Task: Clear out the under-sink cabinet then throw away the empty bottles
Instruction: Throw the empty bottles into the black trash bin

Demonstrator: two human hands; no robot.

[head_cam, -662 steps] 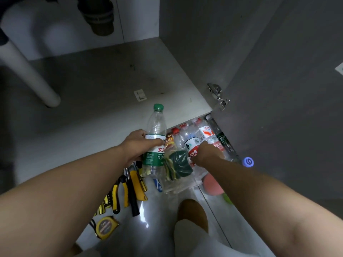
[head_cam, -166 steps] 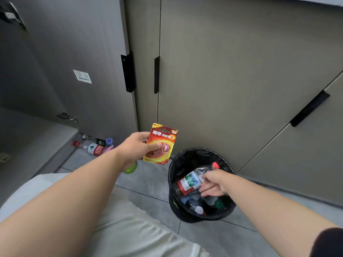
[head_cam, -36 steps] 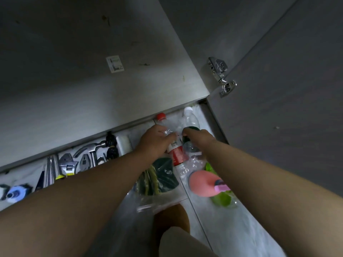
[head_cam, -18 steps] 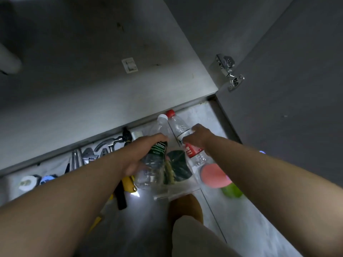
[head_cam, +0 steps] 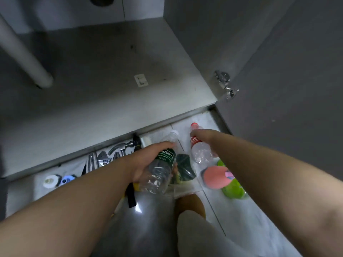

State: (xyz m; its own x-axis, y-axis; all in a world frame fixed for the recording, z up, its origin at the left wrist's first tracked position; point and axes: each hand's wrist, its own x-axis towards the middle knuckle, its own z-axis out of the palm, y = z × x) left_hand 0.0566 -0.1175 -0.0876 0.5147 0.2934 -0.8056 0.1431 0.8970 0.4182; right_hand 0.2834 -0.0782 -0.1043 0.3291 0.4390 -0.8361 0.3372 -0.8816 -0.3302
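Down by the near edge of the open under-sink cabinet (head_cam: 111, 75), the person crouched over the tiled floor (head_cam: 232, 219), both bare arms reaching forward. The left grip (head_cam: 146, 160), a bare hand, was curled round the middle of a clear bottle (head_cam: 159, 173) with a white cap and a dark green label, and held it tilted with the cap pointing to the far side. The right grip (head_cam: 203, 135) was wrapped over the shoulder of a red-capped bottle (head_cam: 201, 153), just below the cap. I could not tell whether that bottle's base touched the tiles.

The two bottles were near each other but apart. A clear bag (head_cam: 183, 167) with something dark green in it lay between them on the near side. Right of the bag, a pink round thing (head_cam: 213, 177) rested against something bright green (head_cam: 233, 191).

Along the foot of the cabinet, to the left, a hammer (head_cam: 120, 145), a wrench (head_cam: 103, 159) and two small rolls (head_cam: 49, 180) lay in a row. A small white sticker (head_cam: 141, 80) sat on the cabinet's bottom board, and a white pipe (head_cam: 24, 56) came down at the far left. The cabinet door (head_cam: 287, 89) stood open on the right, on its metal hinge (head_cam: 225, 84).
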